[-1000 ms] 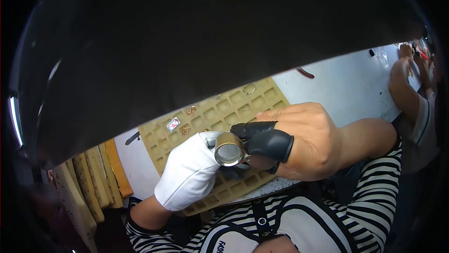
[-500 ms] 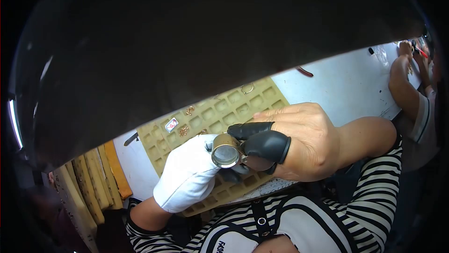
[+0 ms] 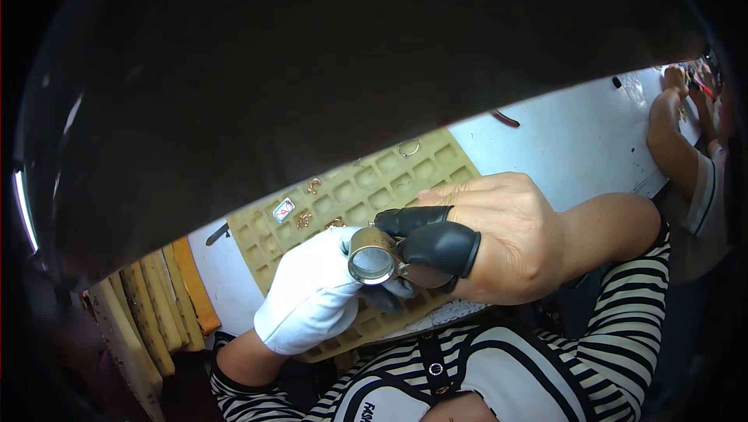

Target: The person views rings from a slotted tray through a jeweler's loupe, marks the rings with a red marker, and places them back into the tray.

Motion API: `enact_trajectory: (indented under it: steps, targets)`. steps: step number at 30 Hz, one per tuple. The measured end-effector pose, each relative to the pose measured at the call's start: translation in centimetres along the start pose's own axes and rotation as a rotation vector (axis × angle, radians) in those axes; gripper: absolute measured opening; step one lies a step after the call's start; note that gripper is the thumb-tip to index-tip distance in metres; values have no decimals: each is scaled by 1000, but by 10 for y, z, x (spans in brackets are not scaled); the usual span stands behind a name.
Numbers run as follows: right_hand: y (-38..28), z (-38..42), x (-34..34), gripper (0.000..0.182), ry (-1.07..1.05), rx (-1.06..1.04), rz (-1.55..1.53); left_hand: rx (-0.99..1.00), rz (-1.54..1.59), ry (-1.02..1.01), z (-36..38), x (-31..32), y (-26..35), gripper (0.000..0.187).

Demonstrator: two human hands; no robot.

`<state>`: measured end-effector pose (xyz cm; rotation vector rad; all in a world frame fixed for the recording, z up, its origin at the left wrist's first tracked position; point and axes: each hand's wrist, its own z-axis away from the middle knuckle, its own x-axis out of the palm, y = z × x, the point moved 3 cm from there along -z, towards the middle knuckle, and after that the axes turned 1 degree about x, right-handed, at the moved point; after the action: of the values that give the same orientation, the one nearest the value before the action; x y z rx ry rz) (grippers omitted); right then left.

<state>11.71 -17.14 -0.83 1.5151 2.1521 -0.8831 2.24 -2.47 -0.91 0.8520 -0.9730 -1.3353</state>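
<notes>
A brass-coloured jeweller's loupe [image 3: 372, 260], its round lens facing up toward me, sits between my two hands. My right hand [image 3: 506, 239], with black finger cots [image 3: 440, 250] on thumb and fingers, grips the loupe from the right. From the left, my white-gloved left hand [image 3: 308, 289] is closed against the loupe's side. Its fingertips lie behind the loupe, so what they pinch is hidden. Below both hands lies a tan tray [image 3: 397, 184] with square pockets. Small gold-coloured jewellery pieces [image 3: 304, 221] and a small white tag [image 3: 284, 210] rest in it.
Several tan trays [image 3: 148, 305] stand stacked on edge at the left. A dark-handled tool [image 3: 218, 235] lies beside the tray, and a red-handled tool [image 3: 506, 119] on the white table [image 3: 561, 141]. Another person's arm [image 3: 674, 134] is at the far right. A large dark shape covers the top.
Both hands and the loupe have shifted very slightly left. The loupe's lens is tilted a little differently. The grips look the same.
</notes>
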Motion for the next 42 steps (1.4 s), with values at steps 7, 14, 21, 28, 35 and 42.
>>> enact_trajectory:
  steps: [7, 14, 21, 28, 35, 42]
  targets:
    - [-1, 1, 1, 26, 14, -11, -10, 83, -117, -21, -2, -2, -1, 22]
    - [17, 0, -25, 20, -46, 143, 147, -2, 177, -61, -5, -2, -19, 33]
    - [76, 41, -49, 11, -149, 635, 596, -77, 213, -58, -2, -5, -28, 33]
    - [92, 47, -38, 13, -181, 564, 579, 94, -69, -80, -4, -7, -26, 29]
    - [87, 46, -51, 25, -345, 656, 427, -66, -184, -66, -9, 7, -24, 27]
    - [67, 25, -56, 18, -98, 454, 389, -76, -126, -142, -6, 6, -23, 30]
